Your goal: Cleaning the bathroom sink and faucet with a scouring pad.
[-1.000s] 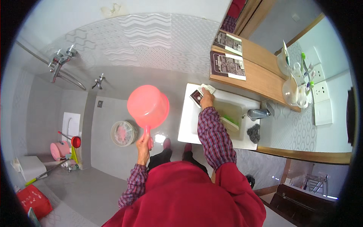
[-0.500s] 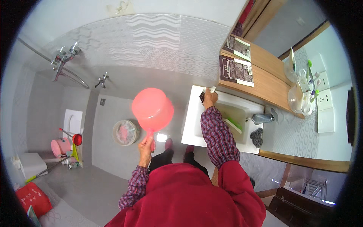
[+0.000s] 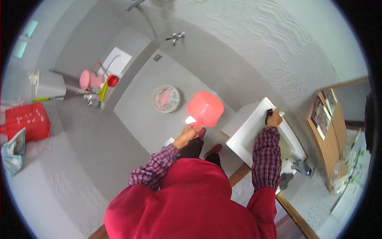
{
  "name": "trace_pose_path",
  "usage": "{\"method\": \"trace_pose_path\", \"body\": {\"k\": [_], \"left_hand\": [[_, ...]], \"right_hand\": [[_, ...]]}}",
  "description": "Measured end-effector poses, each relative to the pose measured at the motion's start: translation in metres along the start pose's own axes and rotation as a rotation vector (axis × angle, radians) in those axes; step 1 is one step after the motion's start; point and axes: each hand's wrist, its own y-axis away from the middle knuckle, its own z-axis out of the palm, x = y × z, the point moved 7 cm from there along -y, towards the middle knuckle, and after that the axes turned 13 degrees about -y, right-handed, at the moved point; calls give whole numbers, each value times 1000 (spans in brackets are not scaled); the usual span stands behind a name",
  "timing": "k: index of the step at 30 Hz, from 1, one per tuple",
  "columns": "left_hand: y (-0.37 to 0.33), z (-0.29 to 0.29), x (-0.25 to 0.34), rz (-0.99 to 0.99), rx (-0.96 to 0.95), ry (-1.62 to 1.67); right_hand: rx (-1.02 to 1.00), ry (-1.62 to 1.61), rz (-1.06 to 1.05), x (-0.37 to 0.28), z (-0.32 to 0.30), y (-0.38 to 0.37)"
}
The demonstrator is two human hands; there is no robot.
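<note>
My left hand (image 3: 186, 136) is closed round the handle of a pink plastic dipper (image 3: 206, 108), which hangs over the floor left of the white sink (image 3: 238, 140). What the dipper contains, if anything, cannot be seen. At the sink's far end, my right hand (image 3: 274, 119) grips a small dark packet (image 3: 269, 114) with a pale part beside the fingers. My right forearm crosses the basin and hides much of it. A chrome tap (image 3: 301, 168) and a grey scouring pad (image 3: 286, 180) sit at the near right of the sink.
A white bucket (image 3: 176, 104) with pinkish contents stands on the floor. A wooden shelf (image 3: 337, 137) with dark printed packets (image 3: 320, 117) juts out at right. Further left are a pink bucket (image 3: 88, 79), a red dipper (image 3: 112, 81) and a red bag (image 3: 28, 121).
The view has swung to the left, so the room appears turned. The dipper now hangs closer to the sink. Both hands keep hold of their things.
</note>
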Motion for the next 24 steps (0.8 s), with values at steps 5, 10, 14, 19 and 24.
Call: {"method": "trace_pose_path", "body": {"k": [5, 10, 14, 19, 24], "left_hand": [[-10, -18, -37, -148, 54, 109], [-6, -64, -74, -261, 221, 205], [-30, -70, -96, -267, 302, 199], [2, -106, -165, -415, 559, 262], [-5, -113, -187, -273, 765, 241]], "right_hand": [[118, -105, 105, 1, -5, -4], [-163, 46, -85, 3, 16, -4], [-330, 492, -683, 30, -18, -74], [-183, -38, 99, -32, 22, 52], [-330, 179, -215, 44, 7, -91]]}}
